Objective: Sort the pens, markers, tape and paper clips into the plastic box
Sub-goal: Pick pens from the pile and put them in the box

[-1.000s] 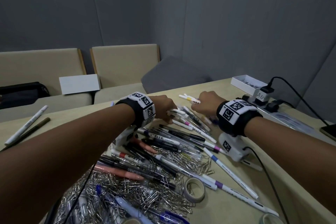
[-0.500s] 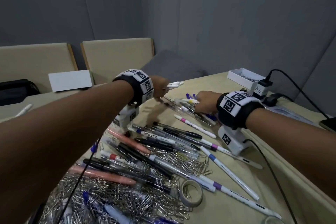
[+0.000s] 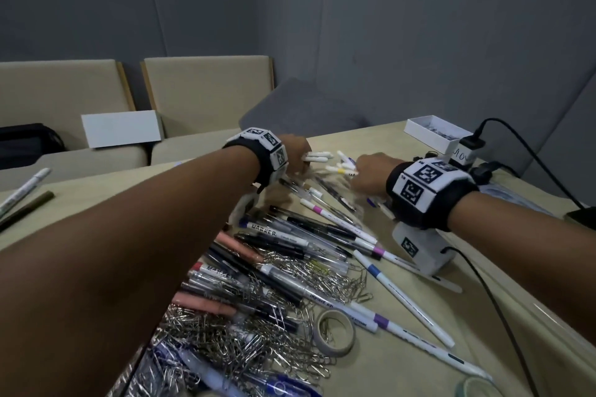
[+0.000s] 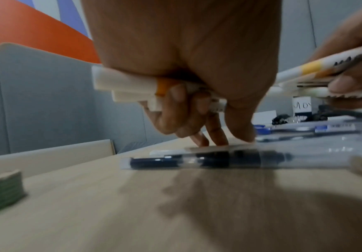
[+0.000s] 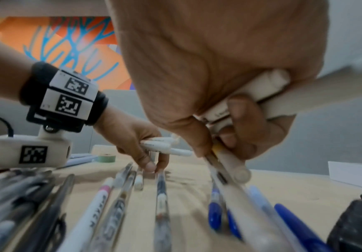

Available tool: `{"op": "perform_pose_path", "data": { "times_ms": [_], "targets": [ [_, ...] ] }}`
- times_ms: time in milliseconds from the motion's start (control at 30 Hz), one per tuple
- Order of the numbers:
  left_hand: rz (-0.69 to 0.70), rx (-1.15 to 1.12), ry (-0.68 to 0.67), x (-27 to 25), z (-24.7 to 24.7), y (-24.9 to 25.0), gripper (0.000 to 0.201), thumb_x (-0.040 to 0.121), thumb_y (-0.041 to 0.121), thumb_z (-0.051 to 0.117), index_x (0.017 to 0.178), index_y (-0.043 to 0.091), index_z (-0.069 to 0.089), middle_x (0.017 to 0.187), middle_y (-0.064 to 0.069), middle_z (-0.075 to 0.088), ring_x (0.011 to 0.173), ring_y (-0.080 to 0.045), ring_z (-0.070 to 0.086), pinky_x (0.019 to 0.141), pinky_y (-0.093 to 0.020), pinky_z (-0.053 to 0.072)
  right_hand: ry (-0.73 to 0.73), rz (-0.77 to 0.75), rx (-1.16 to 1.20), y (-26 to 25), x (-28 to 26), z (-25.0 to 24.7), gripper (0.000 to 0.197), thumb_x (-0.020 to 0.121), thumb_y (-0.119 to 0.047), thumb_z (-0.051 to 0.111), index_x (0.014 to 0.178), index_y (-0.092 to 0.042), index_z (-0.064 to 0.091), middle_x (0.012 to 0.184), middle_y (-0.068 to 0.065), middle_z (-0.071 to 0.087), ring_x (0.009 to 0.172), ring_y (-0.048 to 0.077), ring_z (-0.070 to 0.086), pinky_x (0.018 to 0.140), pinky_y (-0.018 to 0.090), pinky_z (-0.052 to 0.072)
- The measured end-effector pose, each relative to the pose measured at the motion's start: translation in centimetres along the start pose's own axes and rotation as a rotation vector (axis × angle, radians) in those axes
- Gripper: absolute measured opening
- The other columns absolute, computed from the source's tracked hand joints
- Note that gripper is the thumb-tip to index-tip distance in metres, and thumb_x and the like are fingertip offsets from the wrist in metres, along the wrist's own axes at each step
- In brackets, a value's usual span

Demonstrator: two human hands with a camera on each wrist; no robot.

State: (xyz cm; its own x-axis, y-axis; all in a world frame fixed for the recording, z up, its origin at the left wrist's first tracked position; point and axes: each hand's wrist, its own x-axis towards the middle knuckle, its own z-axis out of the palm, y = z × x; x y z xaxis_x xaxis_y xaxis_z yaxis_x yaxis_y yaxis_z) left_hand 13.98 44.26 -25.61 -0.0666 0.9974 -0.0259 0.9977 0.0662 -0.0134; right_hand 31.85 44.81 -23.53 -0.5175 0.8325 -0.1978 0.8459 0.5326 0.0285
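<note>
My left hand point(image 3: 296, 158) grips a bundle of white markers point(image 3: 317, 156) at the far end of the pen pile point(image 3: 306, 235). In the left wrist view its lower fingertips point(image 4: 214, 138) touch a clear black-ink pen point(image 4: 208, 160) lying on the table. My right hand point(image 3: 364, 172) holds several white markers point(image 3: 343, 167), one with a yellow band, close beside the left hand. Loose paper clips point(image 3: 225, 342) and a tape roll point(image 3: 335, 330) lie near me. In the right wrist view blue pens point(image 5: 214, 209) lie under my right hand point(image 5: 236, 127).
An open white box point(image 3: 432, 135) stands at the back right beside a charger point(image 3: 467, 148) and its black cable. A green tape roll point(image 4: 1, 191) lies left of the left hand. Two markers point(image 3: 25, 196) lie far left. Another tape roll point(image 3: 477, 388) sits at the front right.
My left hand has risen from the pile with white markers and moved toward the far end of the pens. The right hand has stayed almost in place with its markers.
</note>
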Motion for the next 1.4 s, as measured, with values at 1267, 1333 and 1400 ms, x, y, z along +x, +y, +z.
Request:
{"op": "perform_pose_path", "data": {
  "times_ms": [1267, 1333, 1400],
  "targets": [
    [0.231, 0.013, -0.207, -8.4, -1.1, 7.2, 0.033, 0.08, 0.034, 0.075, 0.104, 0.011, 0.069, 0.09, -0.007, 0.07, 0.076, -0.022, 0.059, 0.068, -0.027, 0.044, -0.064, -0.241, 0.155, 5.7, -10.1, 3.5, 0.014, 0.078, -0.036, 0.076, 0.073, -0.026, 0.069, 0.074, -0.006, 0.068, 0.066, 0.006, 0.06, 0.056, 0.017, 0.039],
    [0.2, 0.031, -0.213, -8.4, -1.0, 7.2, 0.042, 0.078, 0.04, 0.076, 0.105, 0.009, 0.067, 0.088, -0.005, 0.066, 0.077, -0.022, 0.058, 0.067, -0.028, 0.042, -0.07, -0.219, 0.152, 5.8, -10.3, 3.4, 0.015, 0.081, -0.033, 0.073, 0.079, -0.02, 0.067, 0.078, -0.001, 0.067, 0.07, 0.012, 0.061, 0.056, 0.019, 0.04],
    [0.193, 0.057, -0.2, -8.4, -1.2, 7.2, 0.045, 0.076, 0.045, 0.077, 0.099, 0.009, 0.063, 0.086, -0.005, 0.064, 0.076, -0.023, 0.057, 0.066, -0.029, 0.042, -0.067, -0.2, 0.142, 5.8, -10.4, 3.1, 0.013, 0.083, -0.029, 0.068, 0.082, -0.016, 0.064, 0.081, 0.005, 0.065, 0.075, 0.021, 0.062, 0.057, 0.024, 0.043]
  ]
}}
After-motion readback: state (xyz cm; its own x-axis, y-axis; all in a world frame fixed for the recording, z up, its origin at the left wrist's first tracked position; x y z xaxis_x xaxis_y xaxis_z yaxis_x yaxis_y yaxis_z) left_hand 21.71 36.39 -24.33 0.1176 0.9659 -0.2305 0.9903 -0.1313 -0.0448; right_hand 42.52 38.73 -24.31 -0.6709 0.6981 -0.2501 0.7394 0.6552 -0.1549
